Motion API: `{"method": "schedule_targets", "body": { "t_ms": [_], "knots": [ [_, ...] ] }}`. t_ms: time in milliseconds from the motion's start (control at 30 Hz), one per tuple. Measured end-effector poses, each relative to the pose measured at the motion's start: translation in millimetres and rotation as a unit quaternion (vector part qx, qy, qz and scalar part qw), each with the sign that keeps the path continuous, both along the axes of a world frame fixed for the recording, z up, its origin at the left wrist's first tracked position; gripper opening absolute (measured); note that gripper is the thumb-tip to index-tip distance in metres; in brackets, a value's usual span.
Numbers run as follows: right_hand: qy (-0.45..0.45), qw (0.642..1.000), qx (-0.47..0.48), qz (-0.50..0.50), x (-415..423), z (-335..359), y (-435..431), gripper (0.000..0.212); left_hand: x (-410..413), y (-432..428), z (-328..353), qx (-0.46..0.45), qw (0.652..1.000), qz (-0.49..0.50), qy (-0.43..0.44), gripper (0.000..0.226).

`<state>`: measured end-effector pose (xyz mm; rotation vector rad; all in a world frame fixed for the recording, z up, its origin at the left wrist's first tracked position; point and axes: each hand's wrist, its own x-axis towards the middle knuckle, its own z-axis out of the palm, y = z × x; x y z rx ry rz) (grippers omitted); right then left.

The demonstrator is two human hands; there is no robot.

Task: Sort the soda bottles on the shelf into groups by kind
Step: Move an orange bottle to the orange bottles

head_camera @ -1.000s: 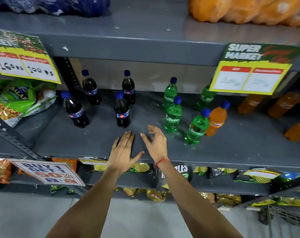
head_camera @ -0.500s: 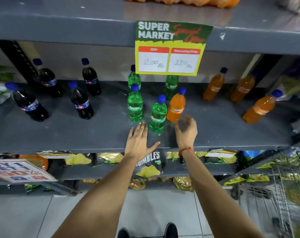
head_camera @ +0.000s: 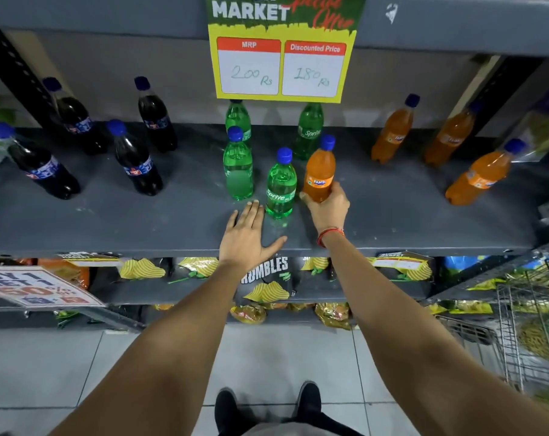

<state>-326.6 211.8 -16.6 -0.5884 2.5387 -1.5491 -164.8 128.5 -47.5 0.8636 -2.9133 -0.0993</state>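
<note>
Fanta bottle [head_camera: 319,171], orange with a blue cap, stands upright on the grey shelf [head_camera: 392,221] with the right hand [head_camera: 328,207] wrapped around its lower part, fingers curled about the base. A red thread circles that wrist. The left hand [head_camera: 246,237] lies flat and spread on the shelf near its front edge, holding nothing, its fingertips just beside the nearest Sprite bottle [head_camera: 281,187]. That green bottle is just left of the held one; three more green bottles [head_camera: 238,166] stand behind and to the left. Four dark cola bottles [head_camera: 134,158] stand well apart at the left, and three orange bottles [head_camera: 392,130] stand at the right. A yellow price card [head_camera: 281,67] hangs above the green group.
</note>
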Motion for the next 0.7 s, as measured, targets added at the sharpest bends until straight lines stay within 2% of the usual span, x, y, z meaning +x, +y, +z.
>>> {"method": "schedule_targets", "body": {
  "t_ms": [167, 467, 700],
  "knots": [
    [0.023, 1.000, 0.004, -0.014, -20.7, -1.4, 33.9, 0.043, 1.8, 0.3, -0.4, 0.005, 1.000, -0.001, -0.001, 0.096],
    [0.007, 0.996, 0.035, -0.078, -97.7, 19.1, 95.6, 0.043, 1.4, 0.2, -3.1, 0.012, 1.000, -0.005, 0.014, 0.097],
    [-0.025, 0.998, 0.032, -0.042, -124.9, 14.3, 112.1, 0.048, -0.6, 2.7, -1.8, -0.001, 1.000, 0.002, 0.018, 0.096]
  ]
}}
